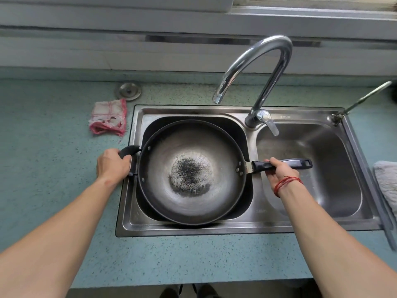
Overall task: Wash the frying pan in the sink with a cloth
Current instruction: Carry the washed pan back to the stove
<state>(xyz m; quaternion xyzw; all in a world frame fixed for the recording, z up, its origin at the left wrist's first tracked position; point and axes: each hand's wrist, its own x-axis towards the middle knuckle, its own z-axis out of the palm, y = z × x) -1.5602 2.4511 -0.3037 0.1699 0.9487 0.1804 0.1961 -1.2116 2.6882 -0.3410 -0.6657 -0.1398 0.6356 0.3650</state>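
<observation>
A large dark frying pan [191,155], with burnt black residue at its centre, lies over the left basin of the steel double sink [236,229]. My left hand [112,165] grips the pan's short black helper handle at the sink's left edge. My right hand [279,174] holds the long black handle, which reaches over the right basin. A white cloth with pink stripes [108,117] lies crumpled on the counter, left of the sink and behind my left hand.
A tall chrome tap [264,67] arches over the divider between the basins, its spout above the pan's far right. A thin second tap [365,96] stands at the sink's far right corner. A grey towel [386,181] lies at the right edge. The counter is speckled teal.
</observation>
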